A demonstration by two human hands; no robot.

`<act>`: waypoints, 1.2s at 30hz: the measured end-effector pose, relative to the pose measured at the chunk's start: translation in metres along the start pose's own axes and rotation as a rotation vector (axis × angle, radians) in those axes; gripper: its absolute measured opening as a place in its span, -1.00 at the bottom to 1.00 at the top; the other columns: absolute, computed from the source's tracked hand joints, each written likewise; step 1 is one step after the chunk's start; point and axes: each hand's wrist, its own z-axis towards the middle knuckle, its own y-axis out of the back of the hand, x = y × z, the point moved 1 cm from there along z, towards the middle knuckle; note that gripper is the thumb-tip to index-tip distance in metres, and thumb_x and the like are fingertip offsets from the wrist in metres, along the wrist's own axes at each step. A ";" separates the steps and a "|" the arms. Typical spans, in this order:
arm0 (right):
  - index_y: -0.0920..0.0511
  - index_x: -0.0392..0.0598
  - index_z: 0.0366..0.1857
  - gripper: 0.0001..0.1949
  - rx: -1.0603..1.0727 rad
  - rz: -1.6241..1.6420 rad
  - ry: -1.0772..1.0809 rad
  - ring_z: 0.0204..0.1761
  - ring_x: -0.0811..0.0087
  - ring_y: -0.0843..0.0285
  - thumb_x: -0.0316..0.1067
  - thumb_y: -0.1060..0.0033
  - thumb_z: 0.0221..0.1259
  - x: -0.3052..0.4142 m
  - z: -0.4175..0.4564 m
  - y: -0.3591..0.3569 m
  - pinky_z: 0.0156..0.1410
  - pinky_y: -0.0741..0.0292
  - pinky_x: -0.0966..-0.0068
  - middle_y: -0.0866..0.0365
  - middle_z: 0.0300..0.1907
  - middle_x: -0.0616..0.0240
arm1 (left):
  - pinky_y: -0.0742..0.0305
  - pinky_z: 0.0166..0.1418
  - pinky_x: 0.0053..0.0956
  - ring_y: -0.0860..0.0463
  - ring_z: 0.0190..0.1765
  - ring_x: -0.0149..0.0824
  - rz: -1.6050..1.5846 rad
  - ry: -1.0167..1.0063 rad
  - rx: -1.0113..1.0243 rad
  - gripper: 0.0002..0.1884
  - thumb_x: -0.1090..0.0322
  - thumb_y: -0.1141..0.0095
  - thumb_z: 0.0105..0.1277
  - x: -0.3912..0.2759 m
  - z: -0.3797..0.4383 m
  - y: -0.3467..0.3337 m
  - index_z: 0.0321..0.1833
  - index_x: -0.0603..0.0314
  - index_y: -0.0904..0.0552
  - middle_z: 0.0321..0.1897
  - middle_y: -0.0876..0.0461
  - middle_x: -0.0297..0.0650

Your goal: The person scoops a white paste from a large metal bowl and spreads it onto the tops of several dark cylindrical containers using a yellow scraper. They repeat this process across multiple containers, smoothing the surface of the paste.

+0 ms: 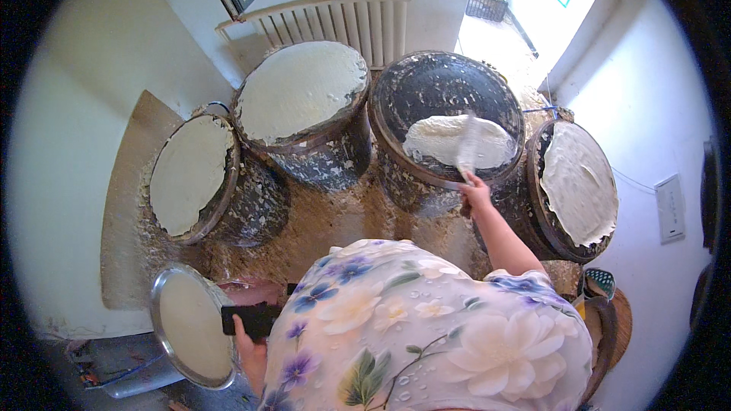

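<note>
My right hand (pixel 475 195) is closed around the handle of a flat spreading tool (pixel 468 151), blurred by motion, over a patch of white batter (pixel 437 136). That batter lies on the near part of a round black griddle (pixel 445 83) on a drum-shaped base. At the lower left, my left hand (pixel 249 348) holds a dark flat object (pixel 251 321) that looks like a phone. Close beside this hand, a metal basin (pixel 157 319) contains pale batter.
Pale sheets cover a griddle at the back (pixel 302 91), one at the left (pixel 191 174) and one at the right (pixel 579 182). A radiator (pixel 365 31) stands against the back wall. At the lower right are a green perforated utensil (pixel 599 282) and a round container (pixel 606 348).
</note>
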 end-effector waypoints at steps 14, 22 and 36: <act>-0.56 0.24 -0.06 -0.68 -0.292 -1.249 0.278 -0.14 0.17 -0.58 -0.39 -0.08 0.08 0.047 0.009 0.122 -0.05 -0.50 0.30 -0.61 -0.17 0.13 | -0.55 -0.09 -0.29 -0.61 -0.16 -0.23 0.031 -0.121 -0.121 -0.50 -0.11 -0.05 0.23 0.026 0.015 -0.119 0.01 0.16 -0.50 -0.14 -0.60 -0.21; -0.52 0.08 0.05 -0.48 0.166 0.006 -0.007 -0.62 0.58 -0.36 -0.56 -0.27 -0.14 0.014 0.027 -0.004 -0.55 -0.30 0.59 -0.51 -0.51 0.41 | -0.54 -0.10 -0.28 -0.60 -0.16 -0.23 0.066 -0.101 -0.124 -0.49 -0.13 -0.05 0.22 0.032 0.015 -0.135 0.01 0.15 -0.51 -0.14 -0.60 -0.22; -0.58 0.23 -0.09 -0.71 -0.333 -1.269 0.261 -0.14 0.16 -0.58 -0.33 -0.09 0.08 0.058 0.046 0.127 -0.03 -0.49 0.26 -0.61 -0.17 0.17 | -0.53 -0.10 -0.26 -0.60 -0.15 -0.22 0.101 -0.071 -0.164 -0.47 -0.16 -0.06 0.20 0.036 0.013 -0.149 0.01 0.13 -0.51 -0.15 -0.60 -0.24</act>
